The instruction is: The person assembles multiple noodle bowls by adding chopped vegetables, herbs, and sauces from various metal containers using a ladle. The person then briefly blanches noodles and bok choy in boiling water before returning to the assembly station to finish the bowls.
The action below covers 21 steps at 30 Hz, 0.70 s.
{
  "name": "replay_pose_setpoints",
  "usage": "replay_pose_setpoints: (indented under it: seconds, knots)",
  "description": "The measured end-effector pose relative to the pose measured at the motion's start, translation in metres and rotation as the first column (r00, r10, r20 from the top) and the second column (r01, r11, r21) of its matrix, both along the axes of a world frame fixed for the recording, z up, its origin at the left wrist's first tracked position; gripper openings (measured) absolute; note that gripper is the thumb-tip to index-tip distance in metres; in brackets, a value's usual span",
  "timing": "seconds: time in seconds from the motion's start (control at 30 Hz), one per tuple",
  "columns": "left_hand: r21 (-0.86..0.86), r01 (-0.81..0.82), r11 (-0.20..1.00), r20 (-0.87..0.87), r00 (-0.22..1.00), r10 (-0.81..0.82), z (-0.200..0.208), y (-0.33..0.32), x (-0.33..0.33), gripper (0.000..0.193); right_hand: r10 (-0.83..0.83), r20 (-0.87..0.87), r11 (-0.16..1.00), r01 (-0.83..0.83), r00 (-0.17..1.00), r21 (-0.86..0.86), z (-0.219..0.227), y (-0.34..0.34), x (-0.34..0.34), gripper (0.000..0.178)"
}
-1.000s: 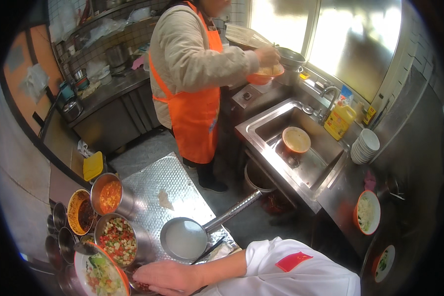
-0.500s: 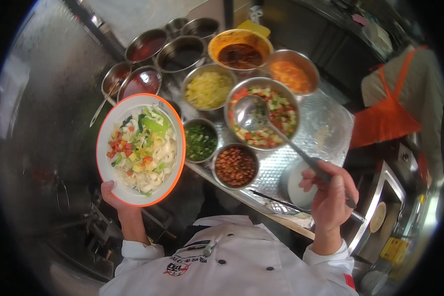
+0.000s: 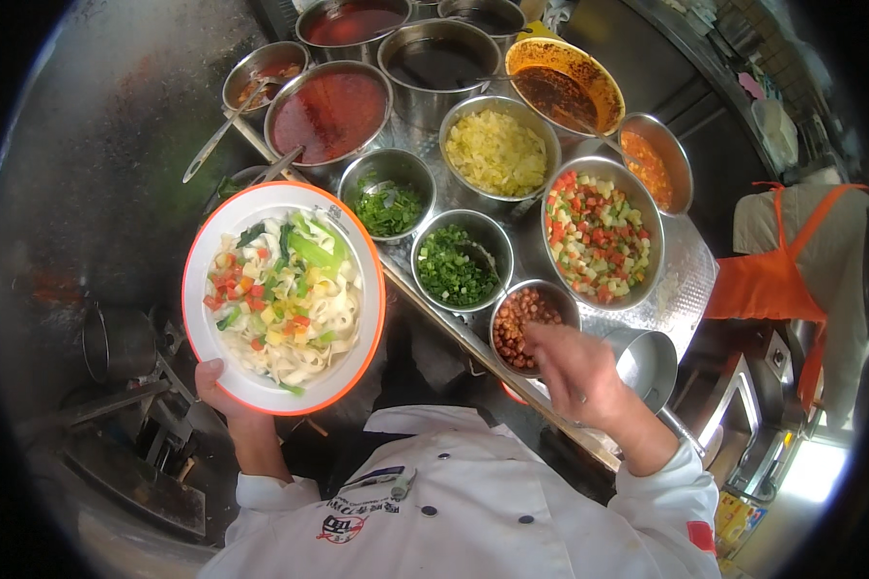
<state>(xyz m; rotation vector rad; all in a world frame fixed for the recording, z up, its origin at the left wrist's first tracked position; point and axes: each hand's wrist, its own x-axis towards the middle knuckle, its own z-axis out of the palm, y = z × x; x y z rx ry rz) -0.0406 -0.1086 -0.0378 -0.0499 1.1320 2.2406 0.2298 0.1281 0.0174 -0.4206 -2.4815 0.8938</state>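
Now right hand (image 3: 574,372) has let go of the ladle, fingers pinched together over the peanut bowl (image 3: 528,323); left hand (image 3: 224,398) clamped on the noodle bowl (image 3: 282,297)

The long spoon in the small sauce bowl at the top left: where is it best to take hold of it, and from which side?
Grip the spoon by its free handle end, coming from the lower left. Its bowl end lies in the small sauce bowl, while the handle slants out over the rim, away from the neighbouring red sauce bowl. The left hand seems nearer, though it holds the noodle plate.
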Motion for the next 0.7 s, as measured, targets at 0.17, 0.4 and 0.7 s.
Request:
replay_pose_setpoints:
  seconds: [0.17,0.4,0.7]
  knots:
    - [0.011,0.018,1.0,0.007,1.0,-0.018,0.007,0.005,0.004,0.081,-0.137,0.031,0.926,0.14,0.99,-0.351,-0.002,0.003,0.005,0.018]
    - [0.038,0.064,0.997,-0.041,0.997,-0.062,0.017,0.013,0.012,0.083,-0.38,-0.014,0.501,0.193,0.925,-0.844,-0.004,0.009,0.01,0.029]
    - [0.147,0.054,0.988,-0.009,0.999,-0.053,0.019,0.019,0.027,0.082,-0.567,-0.025,0.322,0.193,0.823,-0.927,0.018,0.013,0.016,0.031]
